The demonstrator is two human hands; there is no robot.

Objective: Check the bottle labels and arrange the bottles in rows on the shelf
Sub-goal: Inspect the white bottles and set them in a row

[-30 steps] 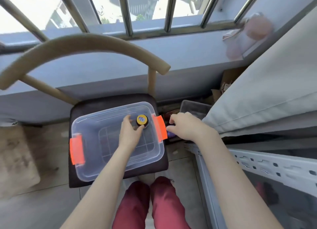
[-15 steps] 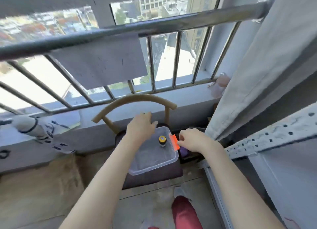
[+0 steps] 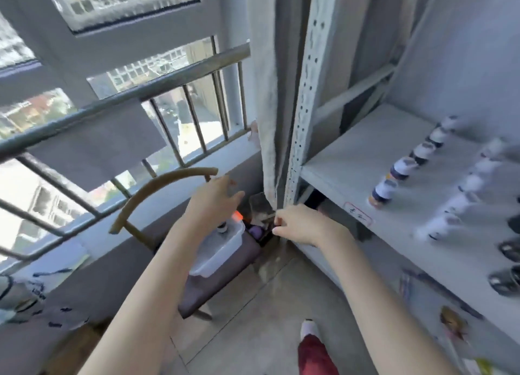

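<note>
Left hand (image 3: pixel 213 203): fingers straight, loosely spread, holding nothing, over the small bottle (image 3: pixel 222 228), which stands upright at the far end of the clear box (image 3: pixel 216 251) on the chair (image 3: pixel 222 279). Right hand (image 3: pixel 298 225): fingers curled beside the curtain (image 3: pixel 270 121) edge — grip cannot be told. Right: the shelf (image 3: pixel 351 155) carries shelved bottles (image 3: pixel 405 166) in two rows — blurred.
</note>
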